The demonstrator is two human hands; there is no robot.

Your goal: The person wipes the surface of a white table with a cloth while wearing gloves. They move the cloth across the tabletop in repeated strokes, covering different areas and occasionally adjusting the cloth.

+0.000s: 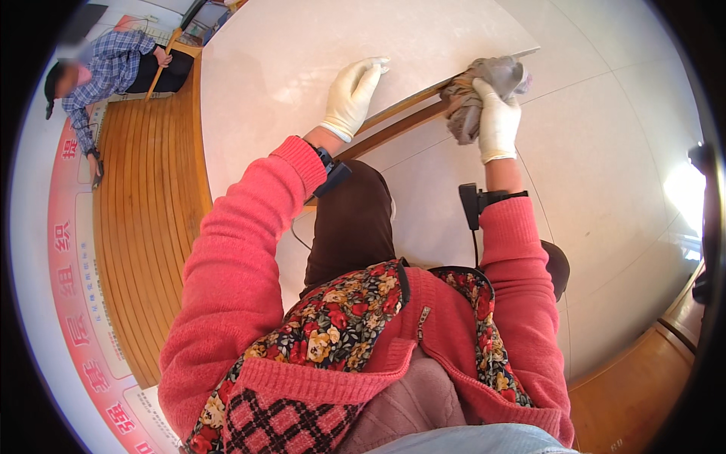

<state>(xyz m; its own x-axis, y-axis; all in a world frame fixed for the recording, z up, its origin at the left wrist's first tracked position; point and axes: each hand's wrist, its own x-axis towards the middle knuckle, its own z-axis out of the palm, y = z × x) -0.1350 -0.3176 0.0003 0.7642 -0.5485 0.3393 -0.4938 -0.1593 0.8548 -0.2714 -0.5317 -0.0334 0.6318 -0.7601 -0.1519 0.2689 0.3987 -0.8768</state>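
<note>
My left hand [353, 97], in a pale rubber glove, is over the light stone-like top of a table [272, 85]. Its fingers are bent, the tips near the surface, with nothing seen in them; whether they touch the top cannot be told. A crumpled grey and brown cloth [473, 96] is in my right hand [496, 116], gloved too, at the table's right edge. Part of the cloth hangs past the edge, above the tiled floor. A wooden rail runs beneath the tabletop's edge.
A slatted wooden bench [147, 215] stands at the left, by a red and white wall banner with writing. Another person [113, 68] in a checked shirt leans there, holding a wooden stick [161, 71]. A brown wooden piece of furniture [629, 391] is at the lower right.
</note>
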